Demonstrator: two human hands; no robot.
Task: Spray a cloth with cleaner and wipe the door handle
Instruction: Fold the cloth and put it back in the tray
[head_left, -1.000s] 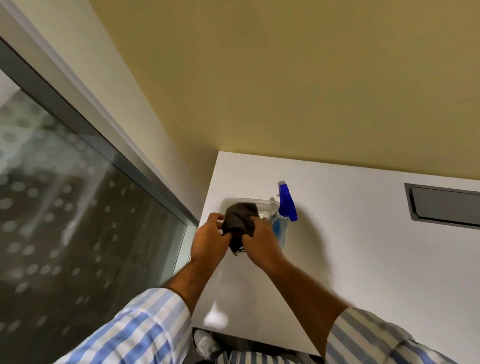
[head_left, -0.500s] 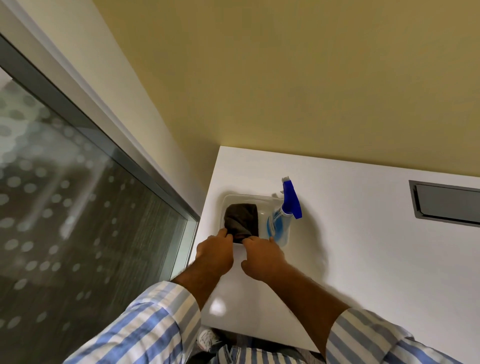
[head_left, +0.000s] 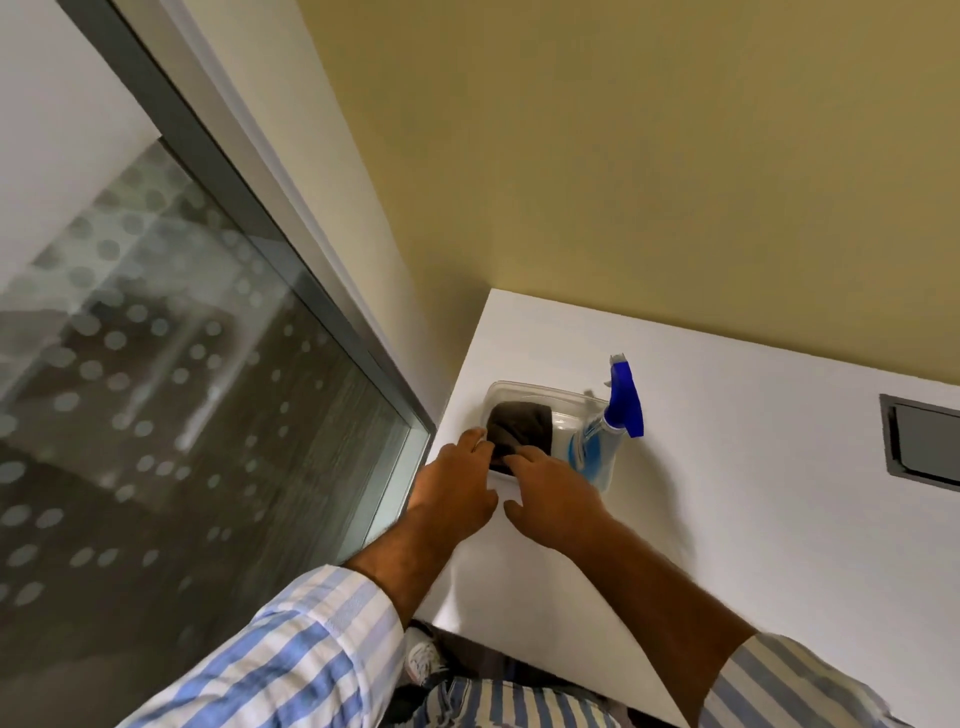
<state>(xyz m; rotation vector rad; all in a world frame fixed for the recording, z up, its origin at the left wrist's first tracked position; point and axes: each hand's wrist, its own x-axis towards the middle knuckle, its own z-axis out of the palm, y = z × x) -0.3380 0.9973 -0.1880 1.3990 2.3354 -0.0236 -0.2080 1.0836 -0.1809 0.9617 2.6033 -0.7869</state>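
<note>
A dark brown cloth (head_left: 522, 423) lies folded in a clear plastic container (head_left: 540, 388) at the far left of a white table (head_left: 753, 493). A spray bottle (head_left: 626, 402) with a blue trigger head and pale blue liquid leans in the container's right half. My left hand (head_left: 454, 486) is at the container's near left rim, fingers apart beside the cloth. My right hand (head_left: 553, 493) rests over the near rim, fingertips touching the cloth's near edge, holding nothing. No door handle is in view.
A frosted, dotted glass panel (head_left: 182, 389) in a grey metal frame runs along the left, close to the table's left edge. A yellow wall (head_left: 623, 156) stands behind the table. A grey recessed hatch (head_left: 924, 441) sits in the tabletop at right.
A second ago both hands held the cloth bunched above the container. They set it down inside and let go, and now stay at the near rim.
</note>
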